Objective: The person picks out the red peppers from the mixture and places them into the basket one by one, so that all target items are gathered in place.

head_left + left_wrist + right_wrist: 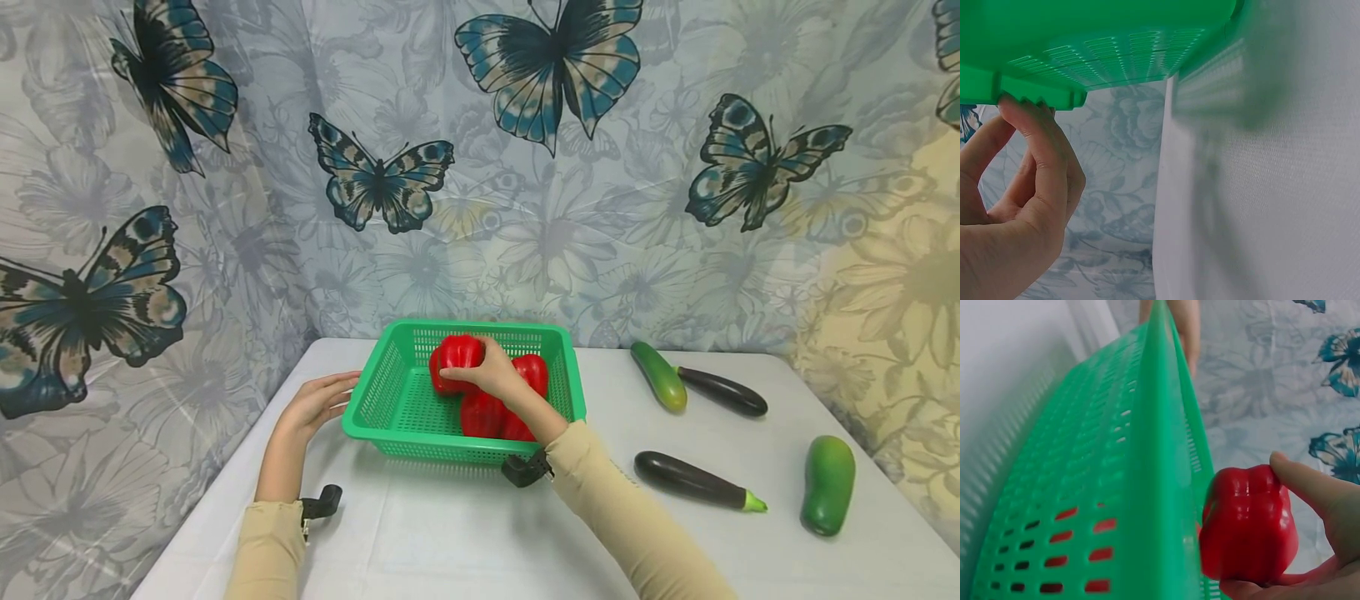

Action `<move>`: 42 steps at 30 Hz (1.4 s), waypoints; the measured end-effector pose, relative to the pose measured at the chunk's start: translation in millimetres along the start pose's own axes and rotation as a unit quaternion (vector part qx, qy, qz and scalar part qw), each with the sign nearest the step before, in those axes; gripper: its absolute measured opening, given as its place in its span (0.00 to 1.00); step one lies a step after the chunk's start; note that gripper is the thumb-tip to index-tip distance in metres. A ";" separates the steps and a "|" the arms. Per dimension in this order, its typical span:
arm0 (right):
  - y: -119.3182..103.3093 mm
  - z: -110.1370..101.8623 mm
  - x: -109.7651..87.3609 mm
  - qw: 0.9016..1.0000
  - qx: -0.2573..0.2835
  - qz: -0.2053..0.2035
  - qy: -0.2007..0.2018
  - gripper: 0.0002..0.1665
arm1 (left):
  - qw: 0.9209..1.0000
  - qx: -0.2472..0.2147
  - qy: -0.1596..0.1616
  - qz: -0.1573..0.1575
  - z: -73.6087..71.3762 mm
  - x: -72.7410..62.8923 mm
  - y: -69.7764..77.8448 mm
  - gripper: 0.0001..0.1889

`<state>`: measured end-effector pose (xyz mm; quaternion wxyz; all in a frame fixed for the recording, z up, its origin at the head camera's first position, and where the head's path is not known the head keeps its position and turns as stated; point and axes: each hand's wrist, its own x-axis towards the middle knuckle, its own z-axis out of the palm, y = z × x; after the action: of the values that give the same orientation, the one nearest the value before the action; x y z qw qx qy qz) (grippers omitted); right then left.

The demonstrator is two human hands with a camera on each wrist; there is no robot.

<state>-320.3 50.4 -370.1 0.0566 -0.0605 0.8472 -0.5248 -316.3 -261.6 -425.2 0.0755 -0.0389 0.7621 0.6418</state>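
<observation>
A green plastic basket [450, 447] with slotted walls stands on the table, several red bell peppers [482, 414] gathered mostly in its right half. My right hand [491, 371] grips one glossy red bell pepper [1249, 525] inside the basket, thumb on one side and fingers on the other. In the right wrist view, this pepper shows beside the basket's near rim. At the left end, my left hand [318, 404] has its fingers extended to the basket's outer edge. The left wrist view has those fingertips [1013, 109] right at the rim.
To the right of the basket lie a green zucchini [660, 377] and a dark eggplant [723, 392]. Nearer the front are another eggplant [690, 480] and a thick green vegetable [828, 485]. A butterfly-print cloth [555, 250] hangs behind the white table [420, 533].
</observation>
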 end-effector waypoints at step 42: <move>-10.0 25.3 5.3 0.988 -0.083 0.042 -0.121 0.39 | 1.000 -0.014 0.003 0.003 -1.2 0.4 -1.5 0.31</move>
<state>-321.0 22.8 -372.4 0.1753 -0.0918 0.8764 -0.4390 -316.5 -263.0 -426.6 0.0704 -0.0395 0.7537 0.6522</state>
